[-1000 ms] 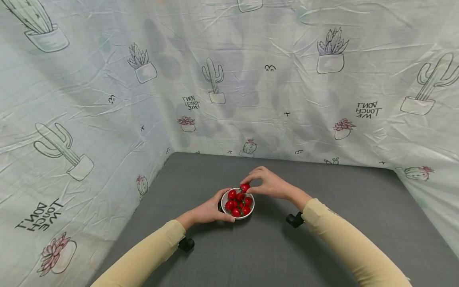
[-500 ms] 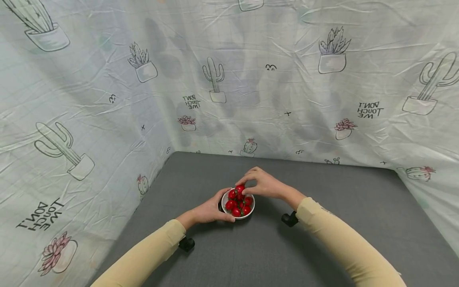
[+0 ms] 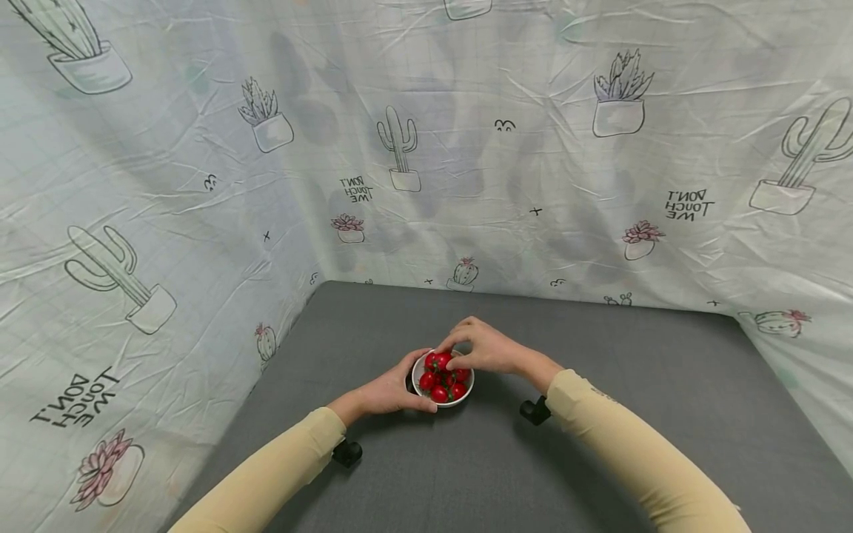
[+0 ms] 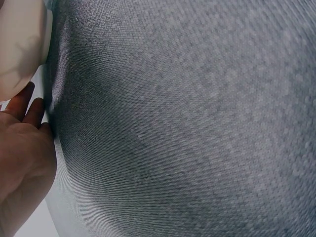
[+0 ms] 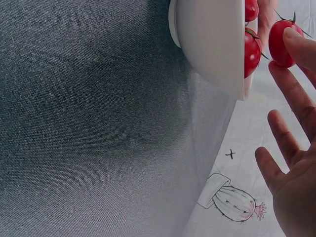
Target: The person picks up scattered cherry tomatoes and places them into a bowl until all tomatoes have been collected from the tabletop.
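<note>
A small white bowl [image 3: 466,389] heaped with red cherry tomatoes [image 3: 437,392] sits mid-table on the grey cloth. My left hand [image 3: 408,385] grips the bowl's left side, thumb at the front rim and fingers round the back. My right hand [image 3: 453,357] hovers over the far side of the bowl and pinches one cherry tomato [image 3: 443,360] just above the pile. The right wrist view shows the bowl [image 5: 212,39] from the side and the pinched tomato [image 5: 280,43] at my fingertips [image 5: 296,39]. In the left wrist view, only the bowl's edge [image 4: 19,44] and my palm [image 4: 19,153] appear.
The grey table top [image 3: 600,444] is walled at the back and on both sides by a cactus-print sheet [image 3: 506,163]. Black wrist camera mounts [image 3: 346,453] hang under both sleeves.
My right hand has moved left and slightly down with the tomato, from the bowl's far right rim to just over the pile. The left hand and the bowl stay put.
</note>
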A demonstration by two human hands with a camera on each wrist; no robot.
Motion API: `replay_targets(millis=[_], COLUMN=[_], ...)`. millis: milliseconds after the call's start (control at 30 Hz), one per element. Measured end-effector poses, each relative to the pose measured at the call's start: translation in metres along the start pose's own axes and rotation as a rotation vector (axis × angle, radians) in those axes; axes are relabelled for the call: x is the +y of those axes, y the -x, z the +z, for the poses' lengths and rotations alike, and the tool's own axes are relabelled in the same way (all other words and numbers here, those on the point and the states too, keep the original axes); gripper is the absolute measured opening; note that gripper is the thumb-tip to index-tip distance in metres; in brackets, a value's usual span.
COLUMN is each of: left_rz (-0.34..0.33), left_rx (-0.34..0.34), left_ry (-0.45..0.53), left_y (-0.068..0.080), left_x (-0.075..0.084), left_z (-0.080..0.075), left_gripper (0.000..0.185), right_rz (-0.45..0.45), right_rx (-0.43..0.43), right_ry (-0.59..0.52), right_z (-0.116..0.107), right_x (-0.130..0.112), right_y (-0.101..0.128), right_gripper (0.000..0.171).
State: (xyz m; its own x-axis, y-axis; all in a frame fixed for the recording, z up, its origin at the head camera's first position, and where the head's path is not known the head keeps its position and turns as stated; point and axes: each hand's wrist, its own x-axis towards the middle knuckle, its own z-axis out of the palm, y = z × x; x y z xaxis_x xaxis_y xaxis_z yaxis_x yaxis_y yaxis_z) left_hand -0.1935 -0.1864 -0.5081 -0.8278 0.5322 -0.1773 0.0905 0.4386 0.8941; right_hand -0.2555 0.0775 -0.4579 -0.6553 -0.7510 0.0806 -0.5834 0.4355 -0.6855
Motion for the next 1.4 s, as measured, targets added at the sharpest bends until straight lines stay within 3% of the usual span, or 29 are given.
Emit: replay_targets(millis=[933,1233,1400], left_rz=[-0.014,-0.006,-0.009], left_rx=[0.011,0.017,0.050], left_ry=[-0.019,-0.042,-0.071], left_y=[-0.001,-0.002,0.004], left_x=[0.001,0.002,0.010], left_z=[0.001,0.002,-0.003], left_gripper=[0.101,0.116,0.111], right_rz=[0.020,0.034,0.038], right_rx=[0.027,0.089,0.131], right_ry=[0.023,0.037,0.053], right_z=[-0.003,-0.010,-0.020], right_x=[0.000,0.002,0.009], right_y=[0.009,0.023,0.044], right_gripper=[0.027,0.029,0.030])
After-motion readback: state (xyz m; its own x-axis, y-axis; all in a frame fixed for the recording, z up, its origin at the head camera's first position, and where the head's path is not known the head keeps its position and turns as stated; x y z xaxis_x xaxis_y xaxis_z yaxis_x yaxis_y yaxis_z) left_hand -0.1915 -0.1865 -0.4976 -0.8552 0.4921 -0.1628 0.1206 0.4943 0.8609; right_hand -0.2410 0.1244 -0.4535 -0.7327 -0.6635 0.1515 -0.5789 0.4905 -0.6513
